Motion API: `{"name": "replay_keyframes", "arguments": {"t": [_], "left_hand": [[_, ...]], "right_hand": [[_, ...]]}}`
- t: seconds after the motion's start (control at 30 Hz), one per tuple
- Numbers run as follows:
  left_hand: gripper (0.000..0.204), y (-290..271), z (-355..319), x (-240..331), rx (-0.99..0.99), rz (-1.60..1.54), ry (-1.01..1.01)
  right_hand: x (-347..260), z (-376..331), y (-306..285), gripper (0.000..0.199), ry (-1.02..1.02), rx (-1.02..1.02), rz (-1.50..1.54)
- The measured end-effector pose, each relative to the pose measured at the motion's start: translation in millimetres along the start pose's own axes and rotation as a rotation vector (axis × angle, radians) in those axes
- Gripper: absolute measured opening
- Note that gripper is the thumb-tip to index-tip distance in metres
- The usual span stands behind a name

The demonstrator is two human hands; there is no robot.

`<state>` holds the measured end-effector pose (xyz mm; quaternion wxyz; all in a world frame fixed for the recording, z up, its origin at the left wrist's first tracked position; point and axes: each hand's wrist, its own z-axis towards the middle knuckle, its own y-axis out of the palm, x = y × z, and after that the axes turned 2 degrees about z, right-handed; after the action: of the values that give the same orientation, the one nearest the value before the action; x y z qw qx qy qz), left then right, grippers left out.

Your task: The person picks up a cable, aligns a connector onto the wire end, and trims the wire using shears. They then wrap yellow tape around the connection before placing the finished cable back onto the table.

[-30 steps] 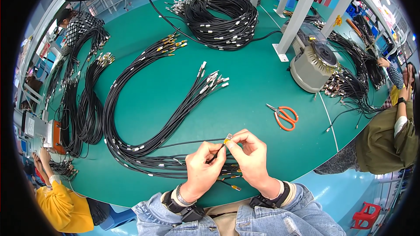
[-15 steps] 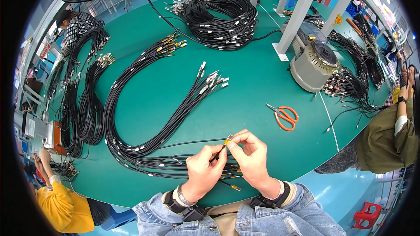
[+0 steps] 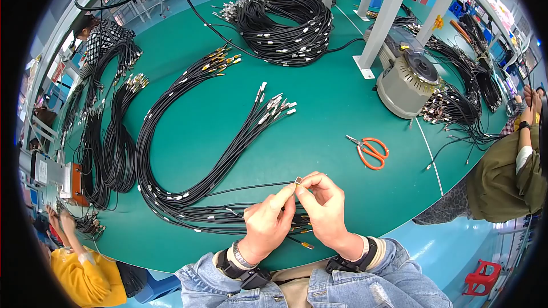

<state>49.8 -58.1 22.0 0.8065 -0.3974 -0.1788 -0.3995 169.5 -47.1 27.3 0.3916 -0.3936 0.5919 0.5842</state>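
Between my fingertips is the small metal connector [image 3: 298, 181] of a black cable. My left hand [image 3: 266, 223] pinches it from the left, thumb and forefinger together. On the other side my right hand [image 3: 325, 206] grips the same end with thumb and forefinger; my fingers cover most of it. Behind and under my hands runs a long curved bundle of black cables [image 3: 149, 142] with white tags. Some cable ends with yellow parts [image 3: 307, 245] stick out below my hands. To the right lie orange-handled scissors [image 3: 372, 153], slightly spread.
A large coil of black cables [image 3: 285, 28] lies at the back. More cable bundles [image 3: 119, 154] hang over the left side. A grey round machine [image 3: 408, 88] stands beside metal posts [image 3: 383, 20] at right. Co-workers sit around the green table [image 3: 325, 120], one in a yellow top [image 3: 85, 276].
My left fingertips have moved up onto the connector, and its yellow part is now covered. My right hand has barely shifted.
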Motion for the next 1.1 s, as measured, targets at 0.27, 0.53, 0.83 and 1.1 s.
{"name": "replay_keyframes", "arguments": {"t": [0.27, 0.53, 0.83, 1.1], "left_hand": [[0.028, 0.8, -1.9, 0.2, -0.026, -0.139, -0.153], [0.024, -6.7, -1.7, 0.1, -0.106, -0.431, -0.410], [0.020, -13.2, 7.6, 2.3, -0.187, -0.809, -0.688], [0.008, -7.8, 5.6, 2.9, -0.059, -0.777, -0.696]], "right_hand": [[1.8, -0.4, -2.4, 0.004, 0.009, -0.029, 0.017], [0.6, -1.0, -6.2, 0.009, 0.095, -0.095, 0.096], [2.8, 1.1, -10.3, 0.011, 0.166, -0.121, 0.177], [-1.2, 3.3, -10.7, 0.017, 0.245, -0.101, 0.182]]}}
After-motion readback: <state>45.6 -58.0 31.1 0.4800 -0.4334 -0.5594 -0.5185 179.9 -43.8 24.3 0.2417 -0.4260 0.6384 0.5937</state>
